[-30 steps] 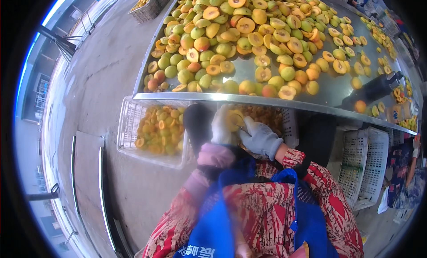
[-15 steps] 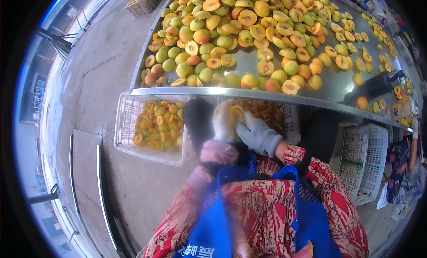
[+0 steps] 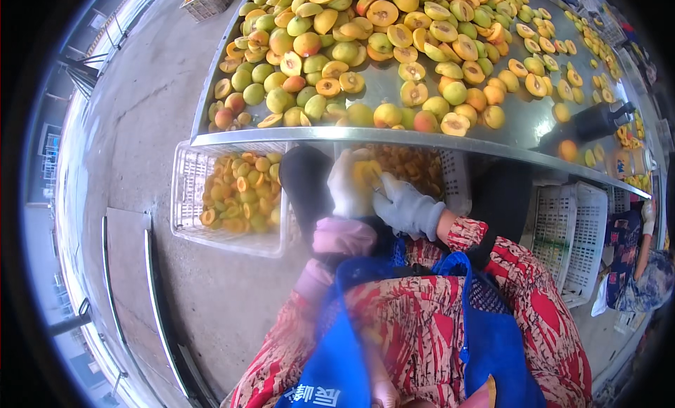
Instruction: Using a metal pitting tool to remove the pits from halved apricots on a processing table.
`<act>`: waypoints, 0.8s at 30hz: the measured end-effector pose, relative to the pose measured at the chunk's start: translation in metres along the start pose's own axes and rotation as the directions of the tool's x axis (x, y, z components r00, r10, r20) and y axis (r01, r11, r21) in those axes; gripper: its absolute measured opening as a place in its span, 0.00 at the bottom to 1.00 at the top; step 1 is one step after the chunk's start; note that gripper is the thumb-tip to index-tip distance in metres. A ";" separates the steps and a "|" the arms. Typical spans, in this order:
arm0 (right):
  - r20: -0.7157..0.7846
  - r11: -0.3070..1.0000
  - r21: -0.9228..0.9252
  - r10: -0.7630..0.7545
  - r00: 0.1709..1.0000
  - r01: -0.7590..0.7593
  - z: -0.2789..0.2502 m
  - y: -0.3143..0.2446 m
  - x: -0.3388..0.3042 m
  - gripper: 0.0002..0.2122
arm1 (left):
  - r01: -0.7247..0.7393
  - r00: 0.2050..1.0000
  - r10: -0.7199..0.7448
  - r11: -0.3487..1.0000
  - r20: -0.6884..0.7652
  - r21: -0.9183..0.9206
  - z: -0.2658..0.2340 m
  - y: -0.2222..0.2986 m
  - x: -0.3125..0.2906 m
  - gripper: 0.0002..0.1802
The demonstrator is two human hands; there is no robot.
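Concrete floor, grey, is running beneath a metal-topped desk. On the desk: yellow, green and red-blushed stone fruit, many halved and showing brown centres, are lying heaped at the back and scattering toward the front rim. Also on it, at right: one dark cylindrical object.

Below the near rim: one white crate at left is holding yellow fruit halves; a second crate, behind the hands, is holding darker orange pieces.

Hands, one pair, gloved, together: the left hand, in white, is gripping one yellow fruit piece just below the desk's edge; the right hand, in grey, is meeting it with its fingertips. Whether these are holding a tool I cannot tell; that spot is blurring.

Changes over the last second: slight. Both hands are staying together at the fruit piece, while the view is drifting a little. By my reading, work on this piece is continuing, its release not yet occurring.
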State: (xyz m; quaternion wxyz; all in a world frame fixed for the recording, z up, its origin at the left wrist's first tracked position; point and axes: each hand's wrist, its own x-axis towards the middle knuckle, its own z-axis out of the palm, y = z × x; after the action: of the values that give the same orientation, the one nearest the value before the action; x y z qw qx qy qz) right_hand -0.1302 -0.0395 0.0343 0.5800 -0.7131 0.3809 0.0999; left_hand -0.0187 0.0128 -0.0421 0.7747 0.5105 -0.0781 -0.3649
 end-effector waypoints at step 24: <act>0.100 0.997 0.003 -0.073 0.992 0.073 -0.009 0.023 0.002 0.14 | 0.253 0.964 -0.265 0.913 -0.008 0.319 0.017 0.014 0.002 0.22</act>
State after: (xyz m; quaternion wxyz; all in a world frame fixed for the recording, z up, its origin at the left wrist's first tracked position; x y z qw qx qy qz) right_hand -0.1464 -0.0492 0.0181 0.6014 -0.7208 0.3250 0.1143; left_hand -0.0188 0.0021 -0.0229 0.6259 0.6276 -0.0810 -0.4559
